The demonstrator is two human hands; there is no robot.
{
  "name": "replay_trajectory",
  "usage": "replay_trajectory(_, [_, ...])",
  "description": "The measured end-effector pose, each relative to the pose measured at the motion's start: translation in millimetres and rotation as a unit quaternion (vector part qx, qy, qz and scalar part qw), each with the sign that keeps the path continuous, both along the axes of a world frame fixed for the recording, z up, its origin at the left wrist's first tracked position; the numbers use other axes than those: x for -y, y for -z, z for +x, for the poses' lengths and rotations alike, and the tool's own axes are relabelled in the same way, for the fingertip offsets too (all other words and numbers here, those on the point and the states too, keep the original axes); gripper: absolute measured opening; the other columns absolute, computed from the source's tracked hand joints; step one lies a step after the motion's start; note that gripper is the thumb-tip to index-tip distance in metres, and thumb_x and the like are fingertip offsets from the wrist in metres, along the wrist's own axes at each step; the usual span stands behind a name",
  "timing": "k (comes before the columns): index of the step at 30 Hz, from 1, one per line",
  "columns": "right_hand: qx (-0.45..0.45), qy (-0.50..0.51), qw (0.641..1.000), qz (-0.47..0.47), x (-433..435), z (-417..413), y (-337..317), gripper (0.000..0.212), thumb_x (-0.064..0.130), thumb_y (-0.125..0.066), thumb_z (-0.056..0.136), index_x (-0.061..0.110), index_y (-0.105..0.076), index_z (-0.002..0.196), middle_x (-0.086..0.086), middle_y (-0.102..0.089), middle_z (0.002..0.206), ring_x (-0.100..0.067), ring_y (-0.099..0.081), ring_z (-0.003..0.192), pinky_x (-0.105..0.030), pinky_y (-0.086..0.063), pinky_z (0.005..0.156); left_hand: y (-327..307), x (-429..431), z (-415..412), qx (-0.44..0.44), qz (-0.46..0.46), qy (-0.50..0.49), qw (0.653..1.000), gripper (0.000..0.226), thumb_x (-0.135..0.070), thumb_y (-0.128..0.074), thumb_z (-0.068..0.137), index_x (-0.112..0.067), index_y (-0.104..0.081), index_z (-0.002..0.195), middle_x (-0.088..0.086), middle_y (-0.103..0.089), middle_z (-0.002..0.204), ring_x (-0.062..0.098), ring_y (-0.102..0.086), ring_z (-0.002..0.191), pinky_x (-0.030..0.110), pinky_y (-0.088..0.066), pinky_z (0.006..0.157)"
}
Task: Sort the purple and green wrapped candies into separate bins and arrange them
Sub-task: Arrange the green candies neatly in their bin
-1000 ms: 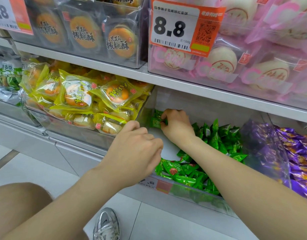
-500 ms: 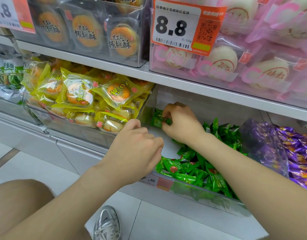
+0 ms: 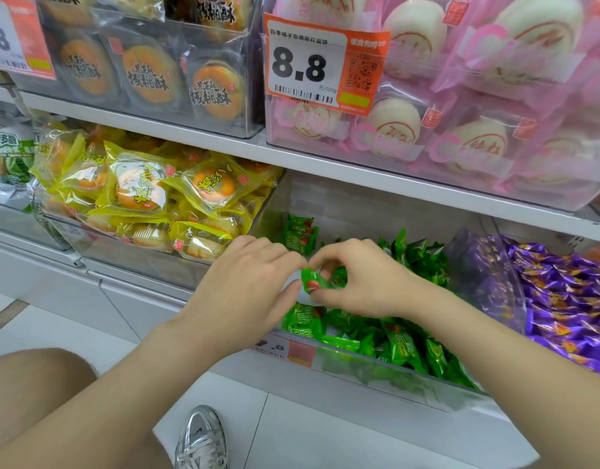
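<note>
Both hands meet over a clear bin (image 3: pixel 359 363) of green wrapped candies (image 3: pixel 403 346) on the low shelf. My right hand (image 3: pixel 366 282) pinches one green candy (image 3: pixel 313 280) between thumb and fingers, just above the pile. My left hand (image 3: pixel 247 286) touches that candy's left end with its fingertips, fingers bent. A small stack of green candies (image 3: pixel 298 233) stands against the bin's back left wall. Purple wrapped candies (image 3: pixel 569 299) fill the neighbouring clear bin on the right.
A bin of yellow-wrapped pastries (image 3: pixel 149 198) sits left of the green bin. The shelf above (image 3: pixel 325 164) carries boxed cakes and a price tag reading 8.8 (image 3: pixel 312 66). My knee (image 3: pixel 37 384) and a silver shoe (image 3: pixel 200 438) are on the white floor below.
My right hand has left the stack at the bin's back left and come forward holding a green candy. My left hand has moved right to meet it.
</note>
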State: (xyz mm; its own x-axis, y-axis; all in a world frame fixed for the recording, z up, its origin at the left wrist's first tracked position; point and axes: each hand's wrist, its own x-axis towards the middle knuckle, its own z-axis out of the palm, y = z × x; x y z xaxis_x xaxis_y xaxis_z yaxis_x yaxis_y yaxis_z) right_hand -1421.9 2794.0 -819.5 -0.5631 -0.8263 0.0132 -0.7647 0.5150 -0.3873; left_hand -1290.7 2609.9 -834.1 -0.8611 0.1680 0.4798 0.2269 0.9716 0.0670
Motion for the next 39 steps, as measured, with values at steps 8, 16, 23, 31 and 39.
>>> replay_trajectory(8, [0.076, 0.020, 0.978, -0.193, -8.3, 22.1, -18.0, 0.044, 0.037, -0.098, 0.068, 0.031, -0.073, 0.103, 0.011, -0.070, 0.090, -0.007, -0.066, 0.080, -0.029, -0.057, 0.070, -14.5, -14.0, 4.7, 0.065, 0.378, -0.036, 0.923, 0.029, -0.033, -0.078, 0.093, -0.027, -0.074, 0.121, -0.015, -0.078, 0.089, 0.001, -0.075, 0.084, 0.034, -0.063, 0.077])
replay_trajectory(16, [0.413, -0.032, 0.902, -0.124, -20.6, -9.2, -25.6, 0.025, 0.016, -0.072, 0.096, 0.009, -0.076, 0.120, -0.026, -0.075, 0.096, -0.024, -0.069, 0.082, -0.028, -0.056, 0.074, -25.9, -13.6, 13.3, 0.053, 0.436, -0.064, 0.896, 0.012, -0.021, -0.081, 0.091, -0.028, -0.076, 0.100, -0.016, -0.077, 0.075, 0.004, -0.071, 0.061, 0.022, -0.057, 0.063])
replay_trajectory(23, [0.029, 0.134, 0.990, -0.037, 12.8, -33.9, 9.4, 0.023, 0.032, -0.076, 0.093, 0.027, -0.072, 0.115, 0.007, -0.067, 0.094, -0.013, -0.067, 0.091, -0.030, -0.054, 0.088, -17.9, 12.7, 16.7, -0.097, 0.300, -0.158, 0.936, 0.015, -0.023, -0.080, 0.087, -0.033, -0.070, 0.093, -0.015, -0.064, 0.086, 0.006, -0.056, 0.062, 0.039, -0.053, 0.065])
replay_trajectory(31, [-0.044, 0.129, 0.991, 0.012, 69.8, -48.7, 50.7, 0.024, 0.029, -0.072, 0.094, 0.015, -0.073, 0.114, -0.008, -0.068, 0.113, -0.031, -0.059, 0.111, -0.037, -0.048, 0.097, -11.4, 14.5, 14.5, -0.071, 0.252, -0.170, 0.950, 0.022, -0.014, -0.076, 0.085, -0.033, -0.072, 0.097, -0.015, -0.055, 0.097, 0.010, -0.057, 0.078, 0.041, -0.055, 0.068])
replay_trajectory(39, [-0.055, 0.151, 0.987, 0.016, 77.5, -52.3, 61.4, 0.027, 0.027, -0.069, 0.092, 0.014, -0.063, 0.115, -0.014, -0.063, 0.109, -0.036, -0.061, 0.101, -0.040, -0.056, 0.080, -5.9, 12.8, 11.6, -0.048, 0.243, -0.171, 0.954, 0.013, -0.027, -0.077, 0.086, -0.034, -0.072, 0.095, -0.013, -0.048, 0.099, 0.017, -0.059, 0.077, 0.043, -0.056, 0.064])
